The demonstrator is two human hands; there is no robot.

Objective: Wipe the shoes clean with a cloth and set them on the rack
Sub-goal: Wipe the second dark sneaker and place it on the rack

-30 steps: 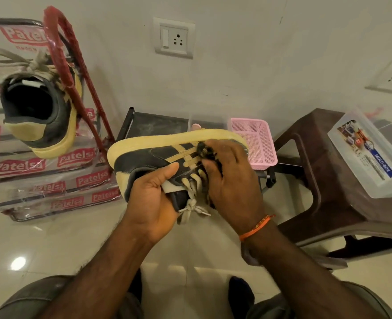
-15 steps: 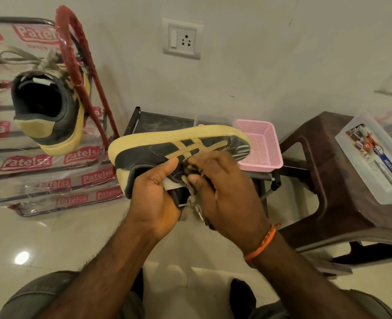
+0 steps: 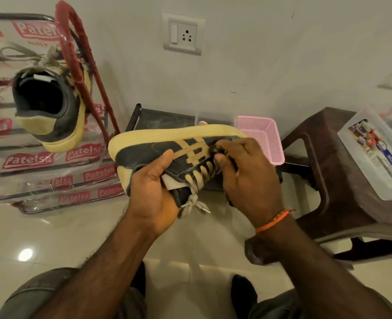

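Observation:
A black sneaker with yellow stripes and a yellow sole (image 3: 149, 150) is held on its side in front of me, sole facing away. My left hand (image 3: 151, 192) grips its heel and collar, thumb on the side panel. My right hand (image 3: 248, 178) holds a dark cloth (image 3: 215, 149), mostly hidden under the fingers, against the shoe's side by the laces. The matching shoe (image 3: 52, 107) rests tilted on the plastic-wrapped shoe rack (image 3: 75, 58) at the left, heel opening toward me.
A pink plastic basket (image 3: 261, 139) sits on a low black stand (image 3: 158, 118) behind the shoe. A brown plastic stool (image 3: 342, 185) at the right carries a clear plastic box (image 3: 374, 155). A wall socket (image 3: 182, 34) is above. Glossy tiled floor lies below.
My right hand slid the cloth along the shoe's side, first toward the laces near my left hand, then back toward the toe. The shoe stays in my left hand.

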